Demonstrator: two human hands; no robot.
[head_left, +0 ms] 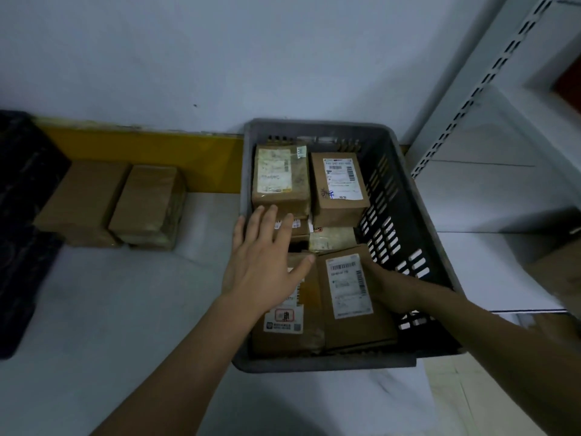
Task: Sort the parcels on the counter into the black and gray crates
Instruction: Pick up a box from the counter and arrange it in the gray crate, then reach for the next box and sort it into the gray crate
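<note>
The gray crate [405, 196] is sitting on the white counter [125, 309] at about 3 o'clock from the frame's centre, and it is holding several cardboard parcels. Two labelled parcels are lying side by side at its 12 o'clock end: one [279, 177] on the left, one [339, 187] on the right. The left hand [267, 259] is hovering flat over the crate's 9 o'clock side, fingers straight and spread, gripping nothing, above a parcel with a red sticker [286, 328]. The right hand [383, 284] is reaching in from 4 o'clock and lying against the right edge of a tilted parcel [352, 297] with a white barcode label; whether its fingers are curling round that parcel I cannot tell. At 9 o'clock, two brown parcels [113, 202] are waiting on the counter, touching each other, just beside the black crate [22, 215] at the left edge.
</note>
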